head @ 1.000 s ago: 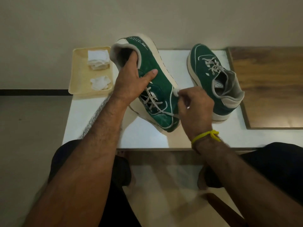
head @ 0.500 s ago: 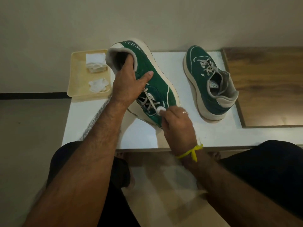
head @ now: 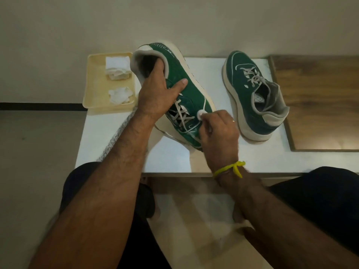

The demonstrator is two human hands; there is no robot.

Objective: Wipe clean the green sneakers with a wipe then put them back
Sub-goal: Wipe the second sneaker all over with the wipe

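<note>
Sneaker gripped by left hand; right fingers pinch wipe, tray beside.

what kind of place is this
Probably a plain room at home, set up for shoe cleaning: a low white table against a bare wall, holding a tray of wipes.

The left hand has its fingers tucked out of sight, thumb stretched out flat to the right, forearm rising from the lower left. The right hand is curled, fingertips pinched toward the thumb, knuckles up, its wrist bent, the forearm coming in from the lower right
</note>
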